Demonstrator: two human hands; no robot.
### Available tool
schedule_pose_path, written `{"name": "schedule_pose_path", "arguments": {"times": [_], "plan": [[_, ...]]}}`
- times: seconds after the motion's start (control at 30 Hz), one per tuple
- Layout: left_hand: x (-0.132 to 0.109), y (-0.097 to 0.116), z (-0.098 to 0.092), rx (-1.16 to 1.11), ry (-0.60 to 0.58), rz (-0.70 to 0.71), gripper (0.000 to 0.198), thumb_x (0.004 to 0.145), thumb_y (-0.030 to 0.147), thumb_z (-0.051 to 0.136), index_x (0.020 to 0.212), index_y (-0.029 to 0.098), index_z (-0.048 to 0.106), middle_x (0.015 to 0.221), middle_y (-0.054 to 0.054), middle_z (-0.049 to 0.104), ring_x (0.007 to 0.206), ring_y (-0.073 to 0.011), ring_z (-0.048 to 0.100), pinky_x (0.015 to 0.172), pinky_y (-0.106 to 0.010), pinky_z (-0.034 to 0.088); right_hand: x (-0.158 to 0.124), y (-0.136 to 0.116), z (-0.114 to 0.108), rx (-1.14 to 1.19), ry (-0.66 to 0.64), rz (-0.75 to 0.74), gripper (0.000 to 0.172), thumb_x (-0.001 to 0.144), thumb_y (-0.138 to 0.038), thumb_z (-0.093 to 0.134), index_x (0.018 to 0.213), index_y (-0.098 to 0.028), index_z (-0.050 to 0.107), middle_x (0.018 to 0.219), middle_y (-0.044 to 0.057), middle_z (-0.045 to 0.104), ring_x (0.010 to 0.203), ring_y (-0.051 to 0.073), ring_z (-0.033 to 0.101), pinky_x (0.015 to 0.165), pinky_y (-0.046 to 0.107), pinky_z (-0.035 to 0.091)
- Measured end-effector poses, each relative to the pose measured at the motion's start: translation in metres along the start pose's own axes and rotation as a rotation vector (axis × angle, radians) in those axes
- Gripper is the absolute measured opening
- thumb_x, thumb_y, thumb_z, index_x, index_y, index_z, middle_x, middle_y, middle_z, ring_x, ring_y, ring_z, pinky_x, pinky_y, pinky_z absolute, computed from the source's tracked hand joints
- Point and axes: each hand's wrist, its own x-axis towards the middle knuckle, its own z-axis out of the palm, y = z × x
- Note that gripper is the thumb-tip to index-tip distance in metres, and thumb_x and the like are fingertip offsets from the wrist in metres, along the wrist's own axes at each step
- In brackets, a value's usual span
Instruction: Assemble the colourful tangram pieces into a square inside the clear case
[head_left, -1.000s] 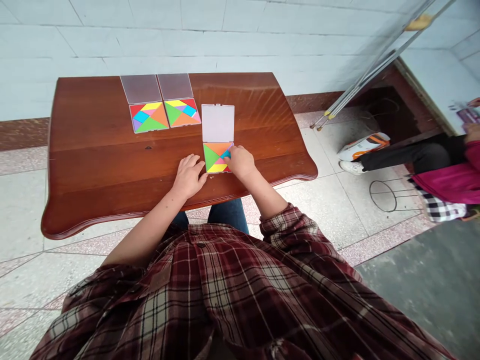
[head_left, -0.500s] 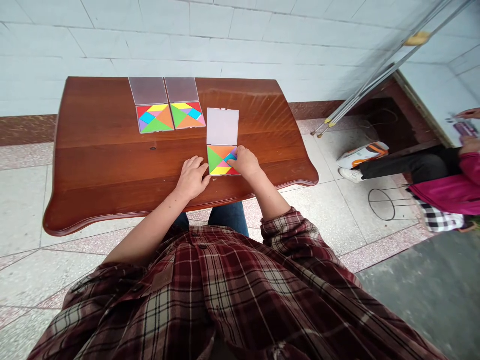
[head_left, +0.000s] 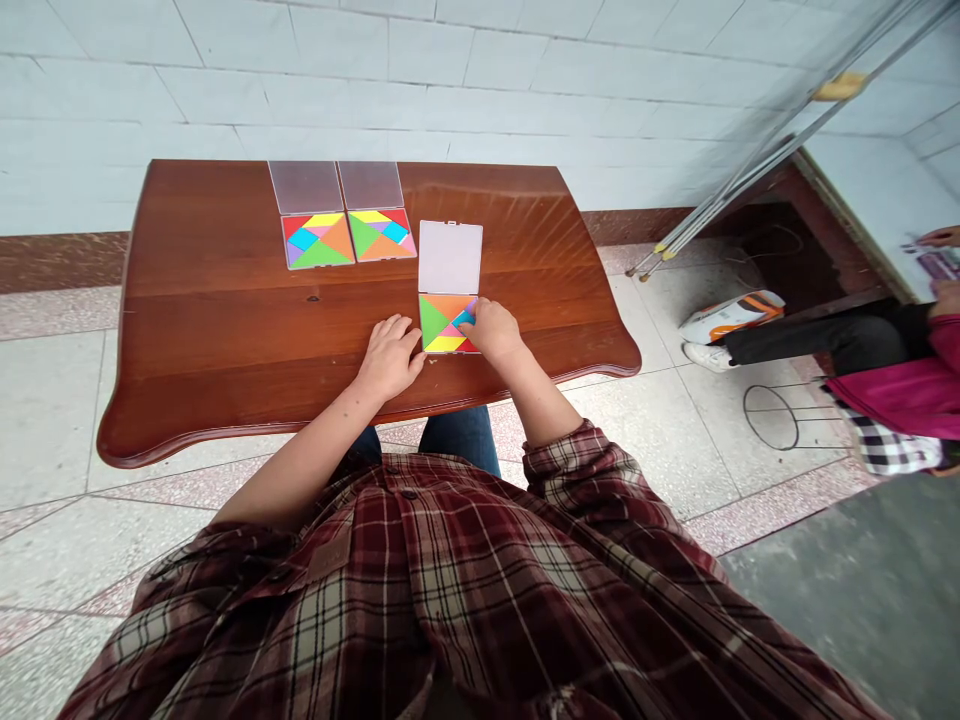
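In front of me on the table lies an opened tangram case (head_left: 437, 322), its multicoloured flat pieces filling the tray. The case's pale lid (head_left: 450, 258) is folded back behind it. My left hand (head_left: 390, 358) rests flat on the wood with fingers spread, thumb side by the case's left edge. My right hand (head_left: 493, 330) is bent over the right side of the tray, fingers curled together and thumb by the blue piece (head_left: 463, 318). Whatever lies under these fingers is hidden.
Two more opened tangram cases, one on the left (head_left: 319, 240) and one beside it (head_left: 382, 235), lie towards the back of the wooden table (head_left: 217, 330). Crutches (head_left: 712, 205) lean at the right. A seated person (head_left: 892, 370), a bag (head_left: 731, 315) and a wire frame (head_left: 772, 417) are beyond.
The view has shifted slightly. Both hands keep nearly the same places at the case, and the pieces look unchanged.
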Motion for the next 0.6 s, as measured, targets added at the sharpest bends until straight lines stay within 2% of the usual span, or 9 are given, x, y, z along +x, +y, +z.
{"name": "schedule_pose_path", "arguments": {"times": [0.4,0.6], "plan": [[0.0005,-0.0008,-0.0002,-0.043,0.027,0.009,0.038,0.091,0.030,0.052,0.123,0.016,0.066,0.140,-0.016,0.058,0.139,-0.0370,0.045,0.118,-0.057,0.035,0.0065,0.0048,0.0009,0.100,-0.010,0.030,0.045,0.088,-0.027,0.066,0.127,-0.008,0.055,0.126,0.019,0.066,0.115,0.030,0.063,0.094,0.039,0.049],[0.0015,-0.0006,0.0003,-0.067,0.020,-0.003,0.038,0.091,0.031,0.051,0.121,0.012,0.066,0.140,-0.018,0.056,0.139,-0.0380,0.044,0.120,-0.056,0.032,0.0083,0.0079,-0.0015,0.124,-0.023,0.020,0.039,0.086,-0.026,0.067,0.121,-0.012,0.059,0.121,0.017,0.067,0.111,0.029,0.064,0.094,0.040,0.051]]}}
